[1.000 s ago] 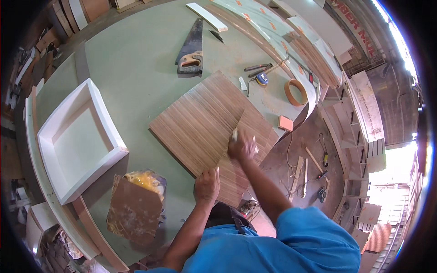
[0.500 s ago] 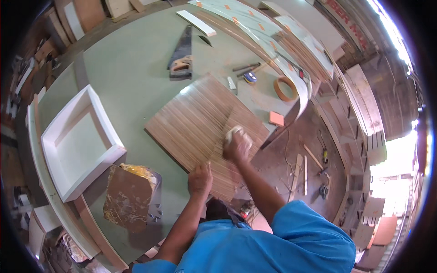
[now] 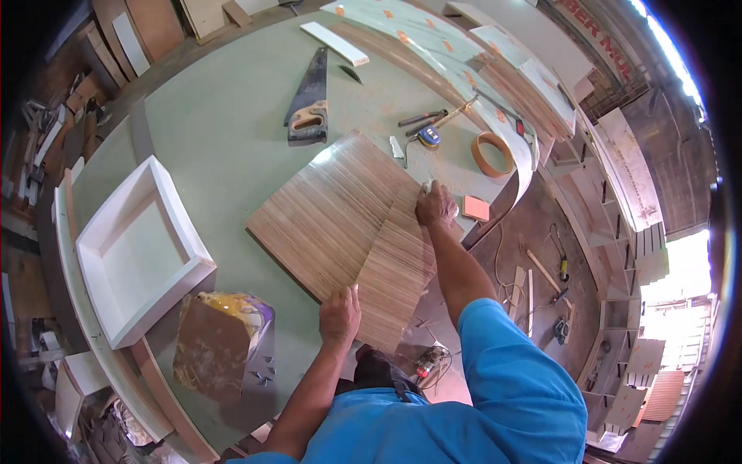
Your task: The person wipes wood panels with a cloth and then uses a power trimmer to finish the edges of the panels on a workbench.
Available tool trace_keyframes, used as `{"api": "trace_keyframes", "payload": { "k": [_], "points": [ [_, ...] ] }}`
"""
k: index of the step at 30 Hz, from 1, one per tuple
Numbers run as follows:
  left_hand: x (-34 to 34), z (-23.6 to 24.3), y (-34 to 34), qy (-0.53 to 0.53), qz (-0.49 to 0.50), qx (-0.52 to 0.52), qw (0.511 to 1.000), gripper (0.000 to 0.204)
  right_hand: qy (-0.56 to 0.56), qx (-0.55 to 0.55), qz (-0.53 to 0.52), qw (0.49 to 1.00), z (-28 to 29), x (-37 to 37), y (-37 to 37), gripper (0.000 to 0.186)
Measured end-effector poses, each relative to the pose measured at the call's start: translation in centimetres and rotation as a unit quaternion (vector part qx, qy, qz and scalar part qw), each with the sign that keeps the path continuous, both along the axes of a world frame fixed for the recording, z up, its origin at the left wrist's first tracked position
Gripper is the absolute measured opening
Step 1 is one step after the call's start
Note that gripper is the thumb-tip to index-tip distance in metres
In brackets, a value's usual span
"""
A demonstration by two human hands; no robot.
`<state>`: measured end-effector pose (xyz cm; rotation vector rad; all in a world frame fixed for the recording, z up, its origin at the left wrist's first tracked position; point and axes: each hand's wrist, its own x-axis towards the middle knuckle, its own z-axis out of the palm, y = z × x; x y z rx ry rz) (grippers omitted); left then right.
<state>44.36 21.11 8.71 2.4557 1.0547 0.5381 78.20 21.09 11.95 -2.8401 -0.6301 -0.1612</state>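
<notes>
A square panel with brown striped wood grain point(image 3: 332, 209) lies turned cornerwise on the green-topped table in front of me. My left hand point(image 3: 340, 315) grips its near left edge, thumb on top and fingers closed. At the far right edge of the panel my right hand point(image 3: 437, 205) is closed round a crumpled white cloth point(image 3: 427, 186), pressed down there; most of the cloth is hidden under the fingers. Just right of that hand sits a small orange block point(image 3: 475, 208).
Beyond the panel lie a handsaw point(image 3: 309, 100), a blue tape measure point(image 3: 429, 136), pliers point(image 3: 421, 118) and a roll of brown edging tape point(image 3: 492, 154). An open white box point(image 3: 143, 247) stands at left, near a brown block point(image 3: 212, 344). Tools lie on the floor at right.
My right hand has moved with the cloth away from me and rightward, from the panel's middle to its far right edge. The left hand stays at the near left edge.
</notes>
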Motion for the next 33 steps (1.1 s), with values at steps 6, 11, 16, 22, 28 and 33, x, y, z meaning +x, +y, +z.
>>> {"api": "trace_keyframes", "payload": {
  "k": [6,11,16,22,28,33],
  "points": [
    [-1.4,-2.1,2.4,0.035,0.006,0.017,0.999,0.032,0.013,-0.031,0.203,0.979,-1.6,-17.9,-5.3,0.041],
    [0.9,-1.6,0.4,0.017,0.009,0.008,1.0,0.03,-0.057,0.031,0.197,0.978,-2.1,-13.5,-8.4,0.035],
    [1.6,-1.4,1.1,0.03,-0.011,0.02,0.999,0.031,-0.043,0.018,0.102,0.994,-2.7,-4.2,-4.8,0.024],
    [1.2,-1.0,2.7,0.038,0.003,0.036,0.999,0.032,0.048,-0.007,0.053,0.997,-2.2,3.9,-0.4,0.025],
    [2.7,-1.3,1.4,0.022,0.008,0.053,0.998,0.035,0.037,0.138,-0.053,0.988,1.8,10.1,-1.9,0.04],
    [3.3,-0.8,1.0,0.032,0.033,0.026,0.999,0.035,0.211,0.541,0.032,0.813,7.2,6.1,-2.3,0.05]
  ]
}}
